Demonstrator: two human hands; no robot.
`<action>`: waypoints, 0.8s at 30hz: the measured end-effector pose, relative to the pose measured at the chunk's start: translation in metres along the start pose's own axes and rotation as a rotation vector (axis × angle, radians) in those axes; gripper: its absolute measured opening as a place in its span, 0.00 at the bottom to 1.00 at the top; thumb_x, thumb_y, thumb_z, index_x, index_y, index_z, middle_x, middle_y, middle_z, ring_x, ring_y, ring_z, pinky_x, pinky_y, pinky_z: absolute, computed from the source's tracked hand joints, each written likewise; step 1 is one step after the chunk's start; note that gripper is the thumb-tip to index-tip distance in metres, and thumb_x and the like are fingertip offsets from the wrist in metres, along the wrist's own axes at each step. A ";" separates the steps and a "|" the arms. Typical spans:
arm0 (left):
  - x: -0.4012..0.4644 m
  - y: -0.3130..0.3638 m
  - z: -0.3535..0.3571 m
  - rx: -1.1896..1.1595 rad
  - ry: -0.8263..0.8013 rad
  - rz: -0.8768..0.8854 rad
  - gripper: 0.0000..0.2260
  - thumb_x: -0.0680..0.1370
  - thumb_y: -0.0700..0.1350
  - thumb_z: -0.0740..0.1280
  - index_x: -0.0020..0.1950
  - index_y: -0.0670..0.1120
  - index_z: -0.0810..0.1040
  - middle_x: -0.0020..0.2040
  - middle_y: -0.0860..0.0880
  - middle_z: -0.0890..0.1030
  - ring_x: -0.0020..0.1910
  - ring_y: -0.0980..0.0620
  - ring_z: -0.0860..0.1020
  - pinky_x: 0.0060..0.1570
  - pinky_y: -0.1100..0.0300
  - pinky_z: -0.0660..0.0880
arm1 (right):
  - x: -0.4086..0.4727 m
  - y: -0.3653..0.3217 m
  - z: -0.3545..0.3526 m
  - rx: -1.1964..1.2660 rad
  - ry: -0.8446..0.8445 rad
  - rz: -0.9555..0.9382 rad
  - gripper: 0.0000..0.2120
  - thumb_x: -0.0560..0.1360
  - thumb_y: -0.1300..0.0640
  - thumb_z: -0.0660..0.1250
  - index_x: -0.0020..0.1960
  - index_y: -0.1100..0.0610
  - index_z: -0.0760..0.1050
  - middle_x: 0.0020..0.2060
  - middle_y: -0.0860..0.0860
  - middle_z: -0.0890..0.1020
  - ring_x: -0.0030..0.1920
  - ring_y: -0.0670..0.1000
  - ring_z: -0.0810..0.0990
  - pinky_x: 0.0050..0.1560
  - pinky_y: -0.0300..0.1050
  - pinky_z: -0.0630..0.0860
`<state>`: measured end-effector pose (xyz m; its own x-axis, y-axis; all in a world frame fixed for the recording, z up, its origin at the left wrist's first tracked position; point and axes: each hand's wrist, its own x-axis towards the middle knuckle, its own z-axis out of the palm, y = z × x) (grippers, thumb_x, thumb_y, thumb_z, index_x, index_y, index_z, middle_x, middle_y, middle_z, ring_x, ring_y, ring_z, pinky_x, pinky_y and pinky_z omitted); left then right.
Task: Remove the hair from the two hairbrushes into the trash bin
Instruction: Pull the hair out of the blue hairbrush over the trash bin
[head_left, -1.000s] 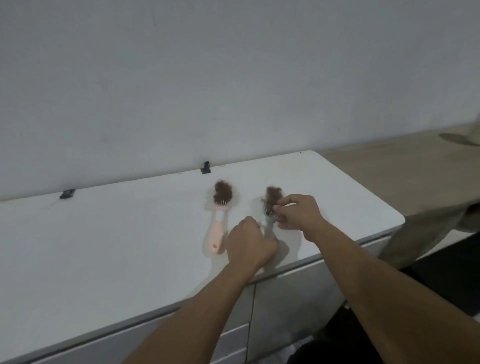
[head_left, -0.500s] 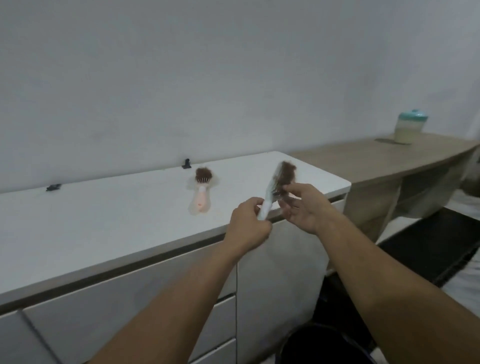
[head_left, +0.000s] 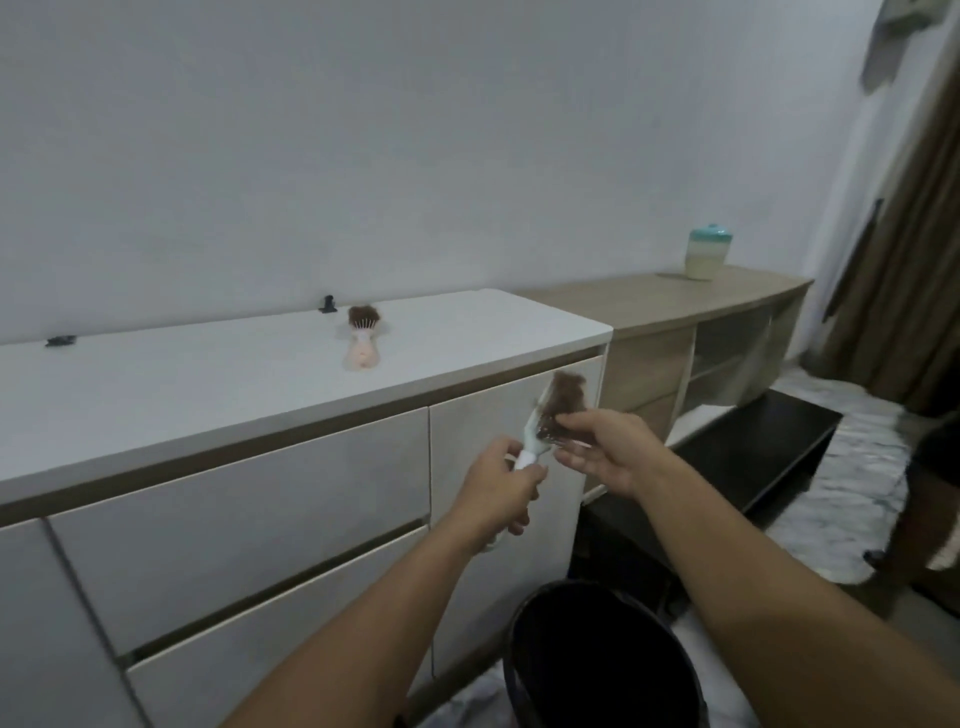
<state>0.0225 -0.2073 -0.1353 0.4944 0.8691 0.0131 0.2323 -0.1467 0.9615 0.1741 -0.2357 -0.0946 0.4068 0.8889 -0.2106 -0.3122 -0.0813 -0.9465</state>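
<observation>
Two hands work a hair-clogged brush above a black bin.

The left hand (head_left: 501, 480) grips the handle of a pale hairbrush (head_left: 535, 441), head tilted up and to the right; the right hand (head_left: 602, 449) pinches the brown hair clump (head_left: 566, 400) on its bristles. The trash bin (head_left: 602, 660) stands on the floor below, near the white cabinet (head_left: 234, 379). A pink hairbrush (head_left: 362, 340), also matted with hair, lies far back on the cabinet top. A teal-lidded container (head_left: 707, 252) sits on the wooden counter (head_left: 649, 306) at right.

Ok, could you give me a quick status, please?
Left hand grips mint brush. Right hand pinches its hair. Bin below. Pink brush untouched.
</observation>
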 end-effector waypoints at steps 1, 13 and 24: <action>-0.003 -0.006 0.005 -0.014 0.000 -0.022 0.07 0.80 0.47 0.63 0.54 0.46 0.70 0.42 0.41 0.79 0.27 0.49 0.74 0.25 0.60 0.71 | -0.003 0.007 -0.005 -0.007 0.014 -0.019 0.13 0.73 0.69 0.70 0.56 0.65 0.74 0.47 0.61 0.83 0.43 0.57 0.83 0.37 0.47 0.83; -0.010 -0.093 0.050 -0.236 -0.104 -0.284 0.10 0.74 0.29 0.62 0.46 0.44 0.71 0.43 0.38 0.79 0.29 0.46 0.79 0.26 0.57 0.76 | 0.005 0.122 -0.053 -0.277 0.139 -0.130 0.06 0.70 0.69 0.74 0.43 0.63 0.78 0.39 0.60 0.83 0.36 0.55 0.84 0.33 0.46 0.81; -0.009 -0.149 0.091 -0.085 -0.098 -0.396 0.04 0.73 0.40 0.69 0.44 0.43 0.75 0.32 0.45 0.78 0.24 0.49 0.76 0.23 0.61 0.69 | 0.000 0.189 -0.102 -0.281 0.064 -0.016 0.09 0.68 0.77 0.69 0.45 0.67 0.79 0.41 0.62 0.83 0.43 0.58 0.83 0.44 0.48 0.84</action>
<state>0.0598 -0.2358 -0.3040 0.4588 0.8011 -0.3844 0.3527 0.2329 0.9063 0.2024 -0.2965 -0.2983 0.4660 0.8614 -0.2020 -0.0589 -0.1976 -0.9785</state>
